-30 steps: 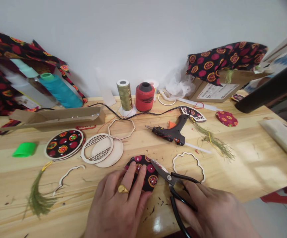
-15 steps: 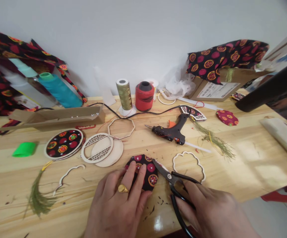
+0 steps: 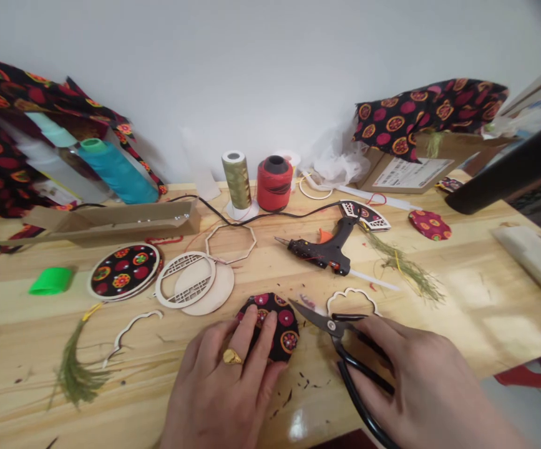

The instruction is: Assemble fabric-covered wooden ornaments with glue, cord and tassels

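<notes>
My left hand (image 3: pixel 226 383), with a gold ring, lies flat with fingers spread on a small dark patterned fabric piece (image 3: pixel 282 325) near the table's front edge. My right hand (image 3: pixel 420 380) is wrapped around the handles of black scissors (image 3: pixel 333 326). The scissor blades are closed and point left, their tip a little right of the fabric piece and apart from it. A white scalloped wooden frame (image 3: pixel 352 294) lies just behind the scissors.
On the wooden table (image 3: pixel 476 312) lie a black glue gun (image 3: pixel 324 251), gold (image 3: pixel 236 179) and red (image 3: pixel 274 183) thread spools, round wooden pieces (image 3: pixel 190 287), a fabric-covered disc (image 3: pixel 124 272), a cardboard tray (image 3: pixel 111 218), green tassels (image 3: pixel 76 368) and a box with fabric (image 3: pixel 410 165).
My right hand has drawn the scissors a little to the right, away from the fabric piece, exposing the table there. My left hand has stayed on the fabric.
</notes>
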Tool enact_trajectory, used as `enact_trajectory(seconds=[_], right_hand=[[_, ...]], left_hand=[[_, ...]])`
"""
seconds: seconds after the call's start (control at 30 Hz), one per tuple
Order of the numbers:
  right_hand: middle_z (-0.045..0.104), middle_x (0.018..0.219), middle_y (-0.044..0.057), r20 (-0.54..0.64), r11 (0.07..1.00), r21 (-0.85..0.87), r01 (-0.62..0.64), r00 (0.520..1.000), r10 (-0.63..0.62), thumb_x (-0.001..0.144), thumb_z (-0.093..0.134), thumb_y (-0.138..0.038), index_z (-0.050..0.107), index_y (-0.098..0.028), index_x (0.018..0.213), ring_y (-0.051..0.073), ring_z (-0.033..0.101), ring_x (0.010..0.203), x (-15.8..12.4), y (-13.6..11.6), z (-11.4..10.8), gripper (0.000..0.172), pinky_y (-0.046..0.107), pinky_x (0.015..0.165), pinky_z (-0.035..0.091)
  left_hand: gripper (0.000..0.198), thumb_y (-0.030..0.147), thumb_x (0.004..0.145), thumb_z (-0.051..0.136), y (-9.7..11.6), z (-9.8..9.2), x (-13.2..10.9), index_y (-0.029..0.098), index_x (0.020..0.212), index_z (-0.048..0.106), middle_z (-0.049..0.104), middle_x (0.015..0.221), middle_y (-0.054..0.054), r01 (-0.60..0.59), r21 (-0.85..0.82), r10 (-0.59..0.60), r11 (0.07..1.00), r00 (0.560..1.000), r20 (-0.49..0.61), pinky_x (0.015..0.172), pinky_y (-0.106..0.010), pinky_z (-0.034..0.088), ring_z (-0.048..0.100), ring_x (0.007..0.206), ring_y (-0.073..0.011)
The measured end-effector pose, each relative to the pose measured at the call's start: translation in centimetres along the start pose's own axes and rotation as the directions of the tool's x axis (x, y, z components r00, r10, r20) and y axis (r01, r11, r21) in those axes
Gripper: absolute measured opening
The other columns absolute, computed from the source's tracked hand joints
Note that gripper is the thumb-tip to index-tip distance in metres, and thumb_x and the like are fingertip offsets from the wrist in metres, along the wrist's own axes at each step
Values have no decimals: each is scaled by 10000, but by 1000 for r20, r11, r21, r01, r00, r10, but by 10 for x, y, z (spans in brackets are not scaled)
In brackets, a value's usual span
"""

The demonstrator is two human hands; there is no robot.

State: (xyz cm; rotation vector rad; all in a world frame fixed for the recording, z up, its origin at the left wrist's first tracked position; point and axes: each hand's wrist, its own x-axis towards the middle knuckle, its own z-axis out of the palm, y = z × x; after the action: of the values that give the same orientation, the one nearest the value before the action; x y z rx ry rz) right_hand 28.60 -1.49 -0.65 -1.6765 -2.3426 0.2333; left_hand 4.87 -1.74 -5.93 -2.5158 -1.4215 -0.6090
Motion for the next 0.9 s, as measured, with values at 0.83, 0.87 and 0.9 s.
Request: enact_trajectory(seconds=[0.83, 0.87, 0.9], right_hand=[[629, 646, 0, -45, 974, -6, 226, 973, -226, 1009, 359, -369, 585, -188, 830, 142, 623, 536, 2, 4, 8, 341, 257, 480, 442], [631, 649, 2, -43, 974, -5, 225, 974, -225, 1010, 360, -372, 584, -189, 823, 142, 621, 538, 2, 5, 8, 345, 258, 480, 439], [631, 652, 3, -41, 975, -3, 222, 974, -222, 1010, 361, -375, 582, -190, 816, 142, 620, 541, 2, 5, 8, 348, 259, 482, 438]], left_hand=[[383, 274, 875, 590, -3, -1, -1, 188, 1247, 622, 647, 1241, -154, -100, 63, 97, 993, 994, 44, 739, -451, 539, 629, 969, -302], [378, 271, 871, 595, -3, -1, -1, 189, 1239, 629, 650, 1235, -153, -97, 62, 95, 993, 995, 36, 734, -456, 543, 629, 960, -304], [370, 269, 867, 600, -3, -1, 0, 191, 1228, 637, 654, 1224, -152, -86, 61, 85, 994, 996, 20, 726, -459, 546, 628, 950, -305]])
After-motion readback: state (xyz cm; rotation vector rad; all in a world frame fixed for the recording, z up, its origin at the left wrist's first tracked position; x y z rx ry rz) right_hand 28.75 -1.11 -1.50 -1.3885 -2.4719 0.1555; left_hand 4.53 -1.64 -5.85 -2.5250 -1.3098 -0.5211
